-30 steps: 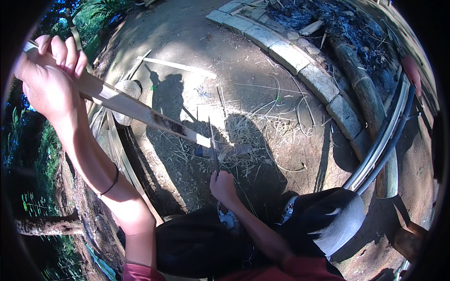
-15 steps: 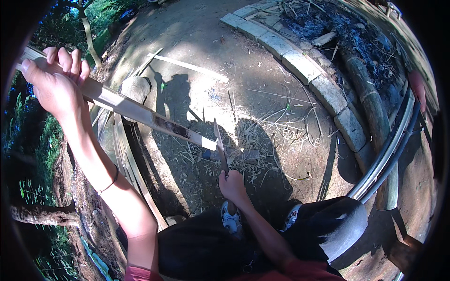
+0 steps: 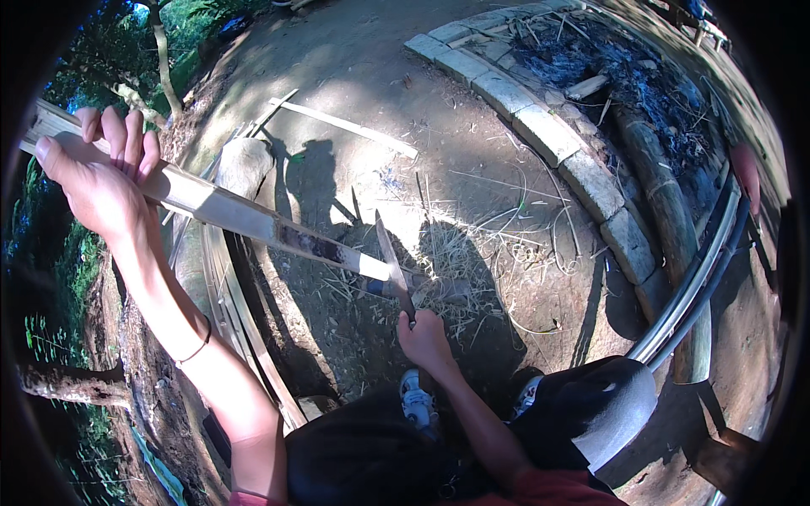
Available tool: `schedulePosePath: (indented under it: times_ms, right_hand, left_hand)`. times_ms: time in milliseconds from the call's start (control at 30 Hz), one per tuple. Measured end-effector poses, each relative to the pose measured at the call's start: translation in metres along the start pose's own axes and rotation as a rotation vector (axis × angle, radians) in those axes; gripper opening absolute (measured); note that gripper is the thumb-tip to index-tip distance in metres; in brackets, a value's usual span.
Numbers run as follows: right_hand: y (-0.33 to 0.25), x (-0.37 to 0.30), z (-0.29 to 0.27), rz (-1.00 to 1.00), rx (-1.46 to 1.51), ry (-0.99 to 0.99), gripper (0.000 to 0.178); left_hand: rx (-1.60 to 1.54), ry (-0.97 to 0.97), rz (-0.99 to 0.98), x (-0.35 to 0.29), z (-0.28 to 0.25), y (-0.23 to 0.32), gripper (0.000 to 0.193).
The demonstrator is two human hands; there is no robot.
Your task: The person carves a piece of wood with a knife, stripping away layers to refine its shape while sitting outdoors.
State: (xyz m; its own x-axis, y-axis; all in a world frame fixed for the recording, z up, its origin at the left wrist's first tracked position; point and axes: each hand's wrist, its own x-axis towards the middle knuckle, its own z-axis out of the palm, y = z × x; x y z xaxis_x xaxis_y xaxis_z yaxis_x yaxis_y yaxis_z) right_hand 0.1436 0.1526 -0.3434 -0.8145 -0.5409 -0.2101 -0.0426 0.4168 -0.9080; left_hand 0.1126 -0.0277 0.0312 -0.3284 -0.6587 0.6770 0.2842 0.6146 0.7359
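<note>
At the far left my left hand (image 3: 101, 181) is closed around the upper end of a long split bamboo strip (image 3: 245, 215). The strip slants down to the right, its pale inner side partly darkened, and its lower end reaches the knife. My right hand (image 3: 424, 337) grips the handle of a long-bladed knife (image 3: 388, 253), tip pointing away. The blade touches or crosses the strip's lower end. Beneath lies a short wooden block (image 3: 439, 288) among thin shavings (image 3: 460, 253). My fingers partly hide the knife's handle.
A curved stone border (image 3: 540, 131) rings ash and charred wood at the far right. Beside it lies a thick bamboo pole (image 3: 650, 169). Another person's hand (image 3: 746, 173) is near bent poles at the right edge. Long strips (image 3: 240, 312) and a rounded stone (image 3: 245, 164) are at left.
The knife's tip has swung slightly left, while my right hand has moved a little nearer to me. The strip's lower end sits slightly lower. Both grips stay the same.
</note>
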Motion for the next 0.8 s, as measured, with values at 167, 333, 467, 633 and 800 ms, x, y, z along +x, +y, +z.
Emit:
schedulePosePath:
  times_ms: [167,333,467,633,800]
  right_hand:
    - [-0.020,-0.002,-0.001,-0.029,0.003,-0.018,0.043]
    - [0.010,0.010,0.006,0.022,-0.039,0.016,0.040]
    - [-0.017,-0.005,0.006,-0.091,-0.038,0.096,0.037]
    - [0.015,0.001,0.021,0.037,-0.089,0.009,0.035]
    - [0.039,0.020,0.018,0.102,-0.016,-0.003,0.036]
  left_hand:
    - [0.045,-0.023,0.025,-0.002,-0.005,0.001,0.052]
    - [-0.037,0.062,0.027,-0.006,0.017,0.006,0.054]
    - [0.105,0.024,-0.001,0.008,-0.007,-0.001,0.059]
    - [0.085,0.065,0.033,-0.007,0.024,0.009,0.055]
    - [-0.014,-0.034,-0.016,0.001,0.022,0.007,0.052]
